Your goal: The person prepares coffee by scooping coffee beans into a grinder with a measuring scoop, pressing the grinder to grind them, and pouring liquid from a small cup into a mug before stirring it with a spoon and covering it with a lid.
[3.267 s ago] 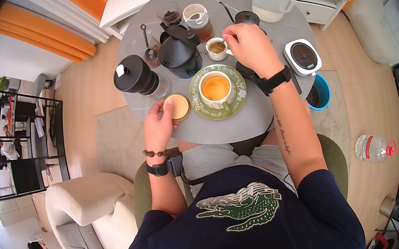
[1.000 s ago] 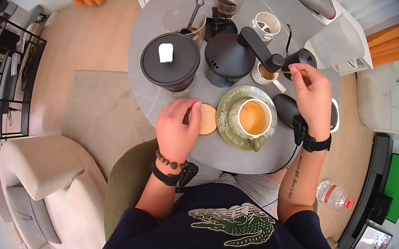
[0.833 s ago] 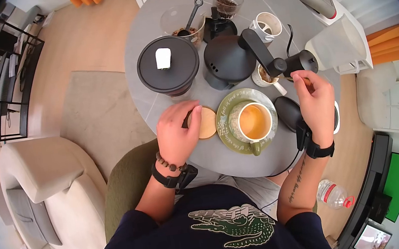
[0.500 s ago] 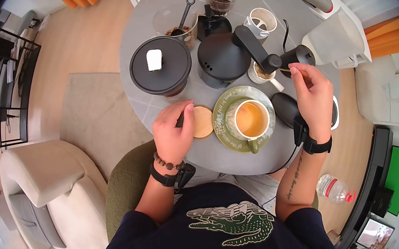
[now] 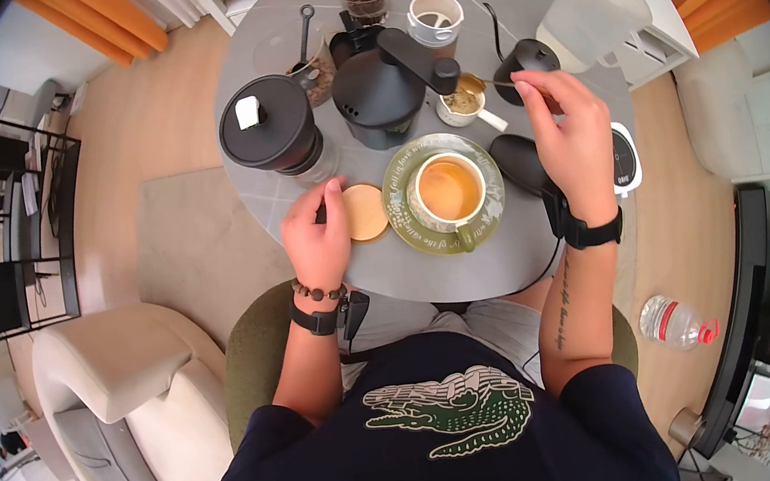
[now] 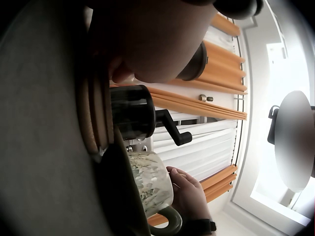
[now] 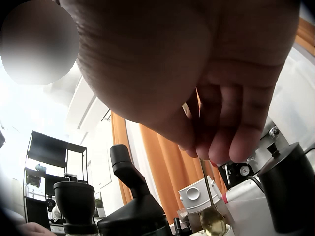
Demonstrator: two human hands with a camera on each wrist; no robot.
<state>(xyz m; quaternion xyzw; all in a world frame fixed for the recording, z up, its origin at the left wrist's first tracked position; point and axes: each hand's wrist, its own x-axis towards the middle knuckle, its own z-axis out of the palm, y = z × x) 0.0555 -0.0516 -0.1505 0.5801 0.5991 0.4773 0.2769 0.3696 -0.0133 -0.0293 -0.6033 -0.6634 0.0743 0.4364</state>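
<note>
My right hand (image 5: 569, 124) pinches a gold spoon (image 7: 213, 221) by its handle. In the head view its bowl is over a small white handled cup (image 5: 462, 111) with something brownish inside. To the left, my left hand (image 5: 314, 235) pinches the edge of a round wooden coaster (image 5: 365, 212) lying on the table, most fingers hidden from the head camera. In the left wrist view, coaster edges (image 6: 88, 115) show in layers beneath the fingers. Between the hands, a patterned mug (image 5: 449, 189) of orange-brown drink sits on a green lettered plate (image 5: 404, 233).
Behind the mug stand a black vessel with a crank arm (image 5: 378, 95), a black-topped glass jar (image 5: 268, 127), a white-rimmed glass (image 5: 436, 20), a black gooseneck kettle (image 5: 529, 66) and a clear pitcher (image 5: 591, 14). A white scale (image 5: 625, 160) lies right, beyond a dark oval object (image 5: 521, 164).
The spoon's bowl, earlier hidden at the cup, now shows over it. The head view has shifted, placing the table things differently. My left hand stays at the coaster.
</note>
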